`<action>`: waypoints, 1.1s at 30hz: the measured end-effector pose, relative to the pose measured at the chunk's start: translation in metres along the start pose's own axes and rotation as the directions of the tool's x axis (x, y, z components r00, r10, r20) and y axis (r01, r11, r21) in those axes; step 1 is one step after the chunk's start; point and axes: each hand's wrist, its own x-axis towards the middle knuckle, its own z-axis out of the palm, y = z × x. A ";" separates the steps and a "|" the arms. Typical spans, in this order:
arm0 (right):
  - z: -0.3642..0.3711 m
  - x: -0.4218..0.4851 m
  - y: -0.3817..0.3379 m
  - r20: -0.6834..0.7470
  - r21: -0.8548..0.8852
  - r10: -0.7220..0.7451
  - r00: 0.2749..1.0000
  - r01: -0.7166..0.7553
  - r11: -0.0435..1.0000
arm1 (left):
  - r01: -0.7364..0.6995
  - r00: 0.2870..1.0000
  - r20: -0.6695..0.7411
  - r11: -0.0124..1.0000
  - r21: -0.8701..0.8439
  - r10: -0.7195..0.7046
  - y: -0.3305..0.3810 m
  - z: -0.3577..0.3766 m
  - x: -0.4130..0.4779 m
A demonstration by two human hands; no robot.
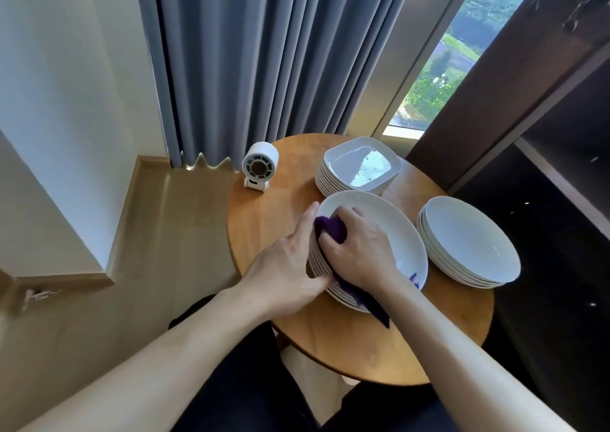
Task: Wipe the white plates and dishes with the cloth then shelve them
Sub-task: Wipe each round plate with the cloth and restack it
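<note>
Our right hand (359,250) bunches the purple cloth (331,230), fingers curled round it, and presses it into the top plate of the near stack of round white plates (396,233). A tail of the cloth trails out under the wrist over the stack's near rim. Our left hand (287,266) rests against that stack's left side, fingers mostly straight along the rim and thumb against the lower plates. The stack sits on the round wooden table (330,346). Just behind it stands a stack of square white dishes (359,167); to its right, apart, is a second round stack (468,243). A small white fan (259,167) stands at the table's far left edge, with a grey curtain (264,52) behind and a dark shelf unit (561,141) on the right
</note>
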 end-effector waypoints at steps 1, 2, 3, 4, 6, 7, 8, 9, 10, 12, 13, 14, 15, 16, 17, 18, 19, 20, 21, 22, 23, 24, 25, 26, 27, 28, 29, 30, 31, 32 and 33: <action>-0.007 -0.007 0.004 0.053 0.005 -0.036 0.998 0.036 0.999 | 0.002 1.000 0.006 1.000 0.005 -0.002 -0.001 0.000 0.000; -0.015 -0.014 0.010 0.110 -0.005 -0.071 0.991 0.072 0.997 | 0.004 1.000 0.010 1.000 0.010 -0.004 -0.002 0.000 0.000; -0.022 -0.020 0.017 0.162 -0.044 -0.100 0.982 0.109 0.993 | 0.005 1.000 0.015 1.000 0.015 -0.006 -0.003 0.000 0.000; -0.028 -0.026 0.024 0.203 -0.116 -0.119 0.972 0.144 0.983 | 0.006 1.000 0.020 1.000 0.021 -0.006 -0.004 0.000 0.000; -0.038 -0.036 0.038 0.240 -0.306 -0.091 0.966 0.164 0.938 | -0.003 1.000 0.028 0.999 0.045 0.002 -0.007 0.000 0.000; -0.042 -0.039 0.044 0.240 -0.378 -0.051 0.969 0.142 0.915 | -0.014 1.000 0.027 0.998 0.059 0.012 -0.008 0.000 0.001; -0.046 -0.040 0.049 0.246 -0.415 -0.016 0.969 0.120 0.902 | -0.022 1.000 0.020 0.997 0.069 0.021 -0.009 0.001 0.001; -0.049 -0.039 0.051 0.261 -0.419 0.001 0.965 0.113 0.901 | -0.027 1.000 0.011 0.997 0.075 0.026 -0.008 0.002 0.000; -0.051 -0.037 0.051 0.285 -0.397 -0.005 0.959 0.122 0.910 | -0.029 1.000 -0.001 0.996 0.079 0.029 -0.007 0.003 -0.001; -0.047 -0.031 0.040 0.312 -0.286 -0.054 0.949 0.148 0.947 | -0.028 0.999 -0.021 0.996 0.082 0.030 -0.004 0.006 -0.001; -0.042 -0.028 0.033 0.297 -0.219 -0.085 0.951 0.155 0.963 | -0.024 0.999 -0.029 0.996 0.086 0.027 -0.002 0.007 -0.002; -0.035 -0.025 0.025 0.265 -0.166 -0.111 0.958 0.158 0.973 | -0.016 0.999 -0.037 0.995 0.097 0.020 -0.001 0.008 -0.002; -0.027 -0.021 0.019 0.221 -0.130 -0.123 0.968 0.155 0.979 | -0.005 0.999 -0.043 0.994 0.108 0.010 -0.001 0.009 -0.002; -0.019 -0.016 0.014 0.165 -0.110 -0.121 0.979 0.140 0.984 | 0.003 0.999 -0.047 0.994 0.111 0.002 -0.001 0.009 -0.002; -0.012 -0.010 0.010 0.103 -0.104 -0.110 0.989 0.120 0.987 | 0.009 0.999 -0.047 0.995 0.100 -0.004 -0.001 0.010 -0.002; -0.005 -0.004 0.008 0.037 -0.110 -0.100 0.994 0.103 0.989 | 0.012 0.999 -0.042 0.996 0.084 -0.009 0.000 0.010 -0.002; 0.001 0.003 0.008 -0.028 -0.127 -0.100 0.995 0.096 0.987 | 0.014 0.999 -0.031 0.997 0.070 -0.012 0.000 0.010 -0.003; 0.006 0.010 0.009 -0.088 -0.148 -0.111 0.990 0.097 0.984 | 0.015 1.000 -0.017 0.998 0.066 -0.014 0.001 0.011 -0.003; 0.011 0.017 0.010 -0.139 -0.171 -0.129 0.982 0.104 0.980 | 0.015 1.000 -0.003 0.997 0.076 -0.015 0.002 0.013 -0.004; 0.014 0.025 0.012 -0.176 -0.200 -0.146 0.974 0.110 0.974 | 0.010 1.000 0.009 0.995 0.100 -0.011 0.002 0.014 -0.004; 0.016 0.034 0.014 -0.203 -0.235 -0.163 0.965 0.113 0.965 | 0.001 1.000 0.024 0.990 0.140 -0.005 0.003 0.015 -0.006; 0.015 0.042 0.017 -0.224 -0.276 -0.183 0.957 0.118 0.954 | -0.008 0.999 0.048 0.980 0.200 -0.001 0.004 0.015 -0.007; 0.013 0.050 0.022 -0.235 -0.322 -0.206 0.950 0.124 0.938 | -0.015 0.997 0.080 0.963 0.270 -0.007 0.004 0.016 -0.008; 0.009 0.056 0.029 -0.232 -0.371 -0.225 0.946 0.127 0.920 | -0.021 0.994 0.110 0.942 0.335 -0.017 0.005 0.016 -0.009; 0.004 0.060 0.038 -0.216 -0.423 -0.238 0.947 0.129 0.897 | -0.027 0.992 0.126 0.922 0.386 -0.024 0.006 0.016 -0.010; -0.001 0.063 0.048 -0.192 -0.478 -0.244 0.950 0.127 0.869 | -0.035 0.992 0.128 0.905 0.424 -0.021 0.007 0.015 -0.010; -0.006 0.063 0.058 -0.166 -0.531 -0.241 0.956 0.119 0.839 | -0.043 0.992 0.124 0.891 0.452 -0.015 0.007 0.014 -0.009; -0.011 0.062 0.067 -0.138 -0.578 -0.228 0.964 0.108 0.809 | -0.045 0.993 0.119 0.882 0.469 -0.013 0.008 0.013 -0.009; -0.015 0.058 0.074 -0.112 -0.618 -0.209 0.971 0.097 0.780 | -0.042 0.994 0.111 0.878 0.477 -0.013 0.009 0.012 -0.009; -0.018 0.053 0.078 -0.085 -0.652 -0.188 0.978 0.088 0.753 | -0.040 0.995 0.100 0.876 0.481 -0.010 0.009 0.012 -0.009; -0.020 0.047 0.081 -0.062 -0.679 -0.170 0.984 0.083 0.729 | -0.039 0.996 0.090 0.877 0.480 -0.005 0.010 0.012 -0.009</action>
